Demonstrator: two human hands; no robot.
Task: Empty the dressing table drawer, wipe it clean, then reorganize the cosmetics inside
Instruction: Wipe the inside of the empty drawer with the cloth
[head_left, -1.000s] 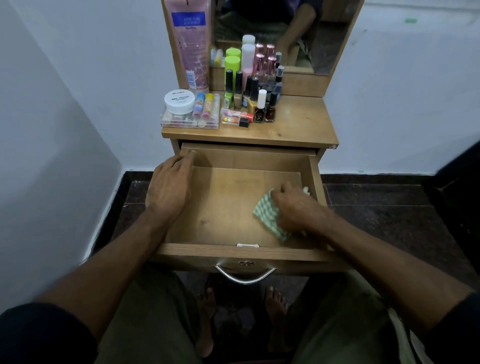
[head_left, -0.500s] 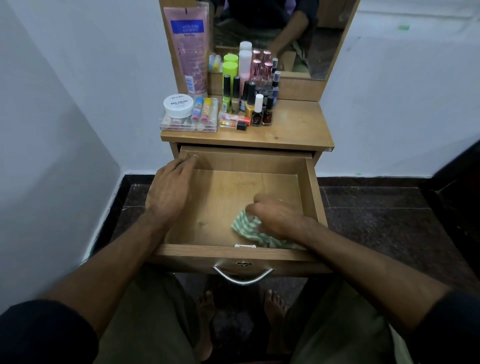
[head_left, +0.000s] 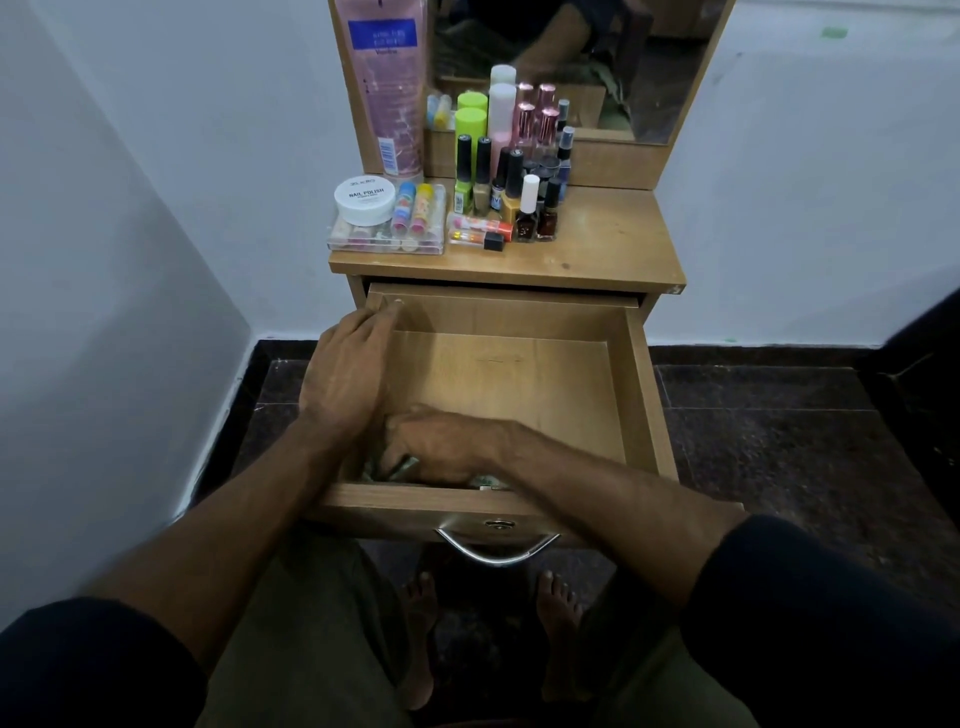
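The wooden drawer (head_left: 636, 374) is pulled out and its bottom is bare. My right hand (head_left: 441, 444) presses a green checked cloth (head_left: 400, 467) into the drawer's front left corner; only scraps of the cloth show under the fingers. My left hand (head_left: 348, 374) rests flat along the drawer's left wall, fingertips at its back corner. The cosmetics stand on the table top (head_left: 613, 249): nail polish bottles (head_left: 530, 208), a white nail polish jar (head_left: 364, 200) on a clear case (head_left: 387, 239), and a tall pink tube (head_left: 389, 88).
A mirror (head_left: 571, 62) rises behind the bottles. White walls close in at the left and back. A metal handle (head_left: 498, 553) sticks out from the drawer front, above my bare feet (head_left: 421, 639) on the dark stone floor.
My right hand has slid the cloth from the drawer's right side across to the front left corner. My left hand has stayed on the left wall.
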